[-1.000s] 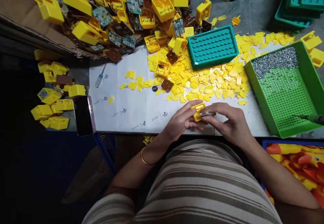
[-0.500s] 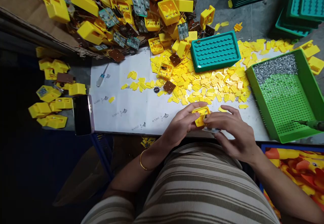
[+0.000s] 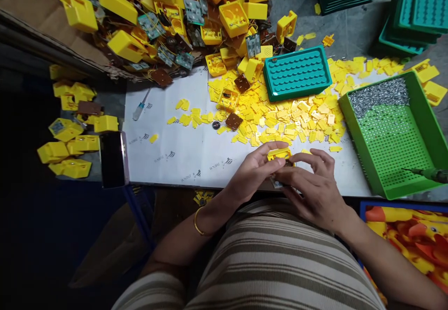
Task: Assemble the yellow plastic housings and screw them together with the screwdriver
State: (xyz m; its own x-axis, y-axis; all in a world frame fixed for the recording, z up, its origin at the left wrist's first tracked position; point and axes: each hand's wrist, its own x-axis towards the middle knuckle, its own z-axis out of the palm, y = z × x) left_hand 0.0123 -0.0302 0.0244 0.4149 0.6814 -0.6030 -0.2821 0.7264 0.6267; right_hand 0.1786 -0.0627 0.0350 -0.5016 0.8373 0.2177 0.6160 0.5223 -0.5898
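Close to the table's front edge, my left hand (image 3: pixel 257 167) grips a small yellow plastic case (image 3: pixel 279 153), its hollow side turned up. Its thumb lies across the near part of the case. My right hand (image 3: pixel 313 184) is against the near right side of the same case, fingers bent. Under its index finger and above its thumb pokes out a greyish circuit board (image 3: pixel 277 184), pinched there. A dark part (image 3: pixel 289 163) shows between the two hands at the case; its kind is hidden by the fingers.
Small yellow plastic covers (image 3: pixel 280 118) lie heaped beyond my hands, with a teal tray (image 3: pixel 297 73) on them. At right stands a green basket (image 3: pixel 388 188) with screws (image 3: pixel 381 96) and an electric screwdriver (image 3: pixel 429 173) over it. At left are a phone (image 3: pixel 112 159) and a screwdriver (image 3: pixel 140 107).
My right hand has shifted left and closer to my left hand, carrying the board under the case. The left thumb has slid further over the case.
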